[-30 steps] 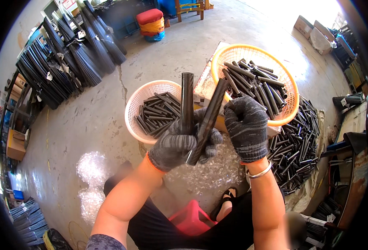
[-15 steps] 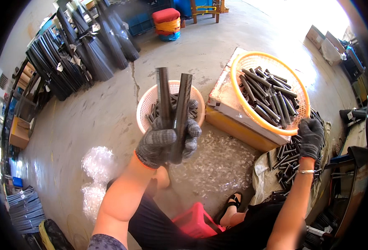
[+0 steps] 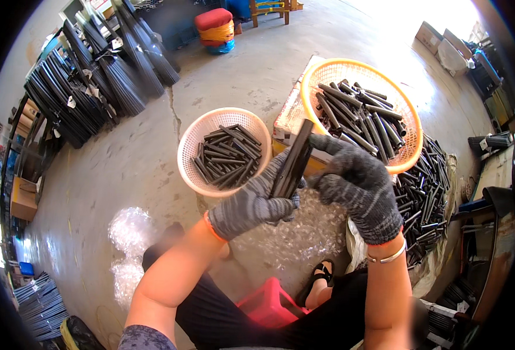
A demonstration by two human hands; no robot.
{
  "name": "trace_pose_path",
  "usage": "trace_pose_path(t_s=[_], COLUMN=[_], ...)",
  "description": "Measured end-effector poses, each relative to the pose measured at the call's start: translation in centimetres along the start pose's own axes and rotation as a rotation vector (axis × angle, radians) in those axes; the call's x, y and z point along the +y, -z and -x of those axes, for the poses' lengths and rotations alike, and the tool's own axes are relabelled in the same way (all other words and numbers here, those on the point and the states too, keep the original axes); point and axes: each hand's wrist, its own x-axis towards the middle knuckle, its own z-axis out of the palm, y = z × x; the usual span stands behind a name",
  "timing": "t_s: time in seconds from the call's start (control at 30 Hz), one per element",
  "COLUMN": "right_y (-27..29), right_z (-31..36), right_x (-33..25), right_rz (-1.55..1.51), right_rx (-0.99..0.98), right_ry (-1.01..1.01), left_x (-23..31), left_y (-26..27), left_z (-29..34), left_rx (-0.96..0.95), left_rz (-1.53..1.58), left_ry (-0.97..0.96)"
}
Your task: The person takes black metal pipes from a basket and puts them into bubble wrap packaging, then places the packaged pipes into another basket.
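Note:
In gloved fingers, my left hand [image 3: 251,204] grips a pair of black tubes [image 3: 294,160], held close together and tilted up to the right. My right hand [image 3: 359,189], also gloved, is beside the tubes with its fingers curled in. What those fingers hold, if anything, is hidden. Behind the right hand, an orange-rimmed basket [image 3: 333,71] holds many black tubes [image 3: 365,119]. A smaller pale basket [image 3: 185,149] with short black tubes [image 3: 228,157] stands on the floor beyond my left hand.
A box [image 3: 282,129] supports the orange-rimmed basket. More black tubes [image 3: 423,204] are heaped on a sheet to the right. Clear plastic bits [image 3: 304,233] litter the floor, with clear bags [image 3: 132,230] to the left. A pink stool [image 3: 272,306] is beneath me. Bundled rods [image 3: 65,99] lean at far left.
My right hand has left the orange basket's rim and come across to the tubes. My left hand has moved right, lowering and tilting the tubes, which are now closer together.

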Motion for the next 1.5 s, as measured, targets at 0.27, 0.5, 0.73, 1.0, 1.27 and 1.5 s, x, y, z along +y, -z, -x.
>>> trace_pose_path(t_s=[0.27,0.5,0.73,1.0,1.27,1.5], right_y=[0.9,1.6,0.1,-1.2,-2.2,-3.1], right_z=[-0.3,-0.8,-1.1,-0.3,0.0,-0.1], right_x=[0.6,0.9,0.8,2.6,1.6,3.3], right_rz=[0.122,0.063,0.067,0.601,0.658,0.747], right_rx=[0.055,0.076,0.111,0.182,0.224,0.352], right_ry=[-0.089,-0.080,0.101,0.213,0.186,0.370], left_x=[-0.5,0.3,0.2,-0.9,-0.2,0.0], left_y=[-1.1,-1.0,-0.9,-0.3,-0.9,-2.6], left_z=[-1.4,-0.4,0.1,0.0,-0.7,-0.8], left_rx=[-0.048,-0.011,0.148,0.275,0.353,0.469], left_rz=[-0.899,-0.338,-0.142,-0.432,-1.017,-1.020], left_ry=[-0.283,-0.032,0.114,-0.106,-0.419,-0.471])
